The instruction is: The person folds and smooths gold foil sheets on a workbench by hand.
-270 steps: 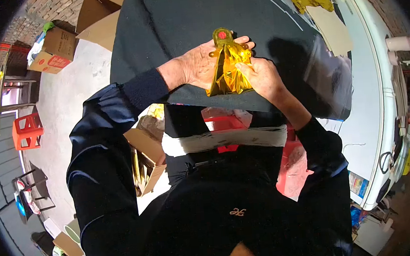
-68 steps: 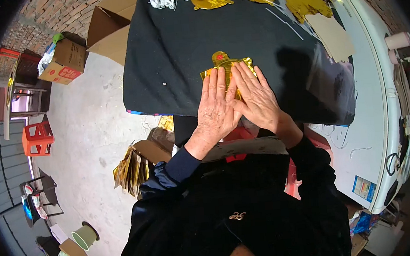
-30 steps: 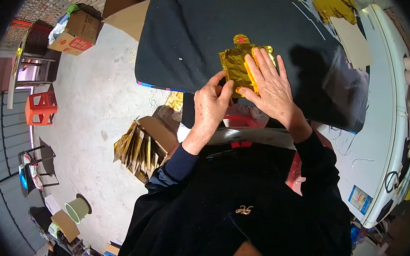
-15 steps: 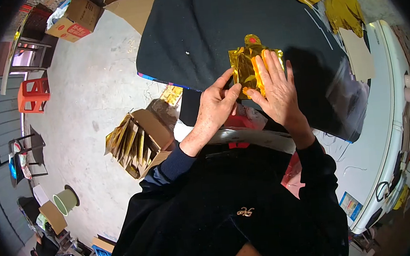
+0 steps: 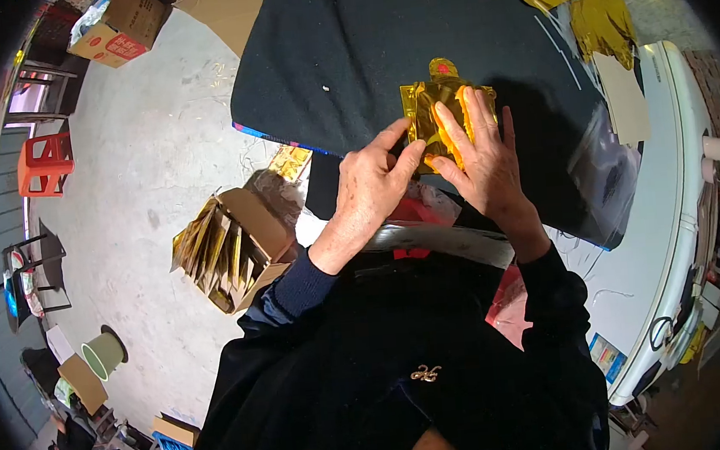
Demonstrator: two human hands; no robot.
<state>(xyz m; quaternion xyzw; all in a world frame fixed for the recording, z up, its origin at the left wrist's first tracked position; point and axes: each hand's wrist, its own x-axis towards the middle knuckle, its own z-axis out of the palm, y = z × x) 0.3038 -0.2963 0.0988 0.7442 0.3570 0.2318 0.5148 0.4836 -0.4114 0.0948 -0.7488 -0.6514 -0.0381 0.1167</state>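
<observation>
A shiny gold foil piece (image 5: 423, 110) lies on the black cloth (image 5: 305, 60), with a rounded tab bearing a red mark at its top and a bright orange edging strip across its middle. At its left edge is my left hand (image 5: 365, 186): index finger and thumb are stretched apart and touch the edge, the other fingers curl underneath. Flat over the right part lies my right hand (image 5: 486, 164), open, fingers extended on the foil and the orange strip, thumb spread to the lower edge. The part under my right palm is hidden.
An open cardboard box (image 5: 271, 228) of folded gold foil pieces stands on the floor at left. More gold foil (image 5: 602, 24) lies at the table's far right, near clear plastic sheets (image 5: 601, 168). A red stool (image 5: 44, 165) and green bin (image 5: 104, 353) stand further left.
My right hand's fingers have spread a little and shifted on the foil, baring more of the orange strip. My left hand stays at the left edge. The whole view has shifted slightly.
</observation>
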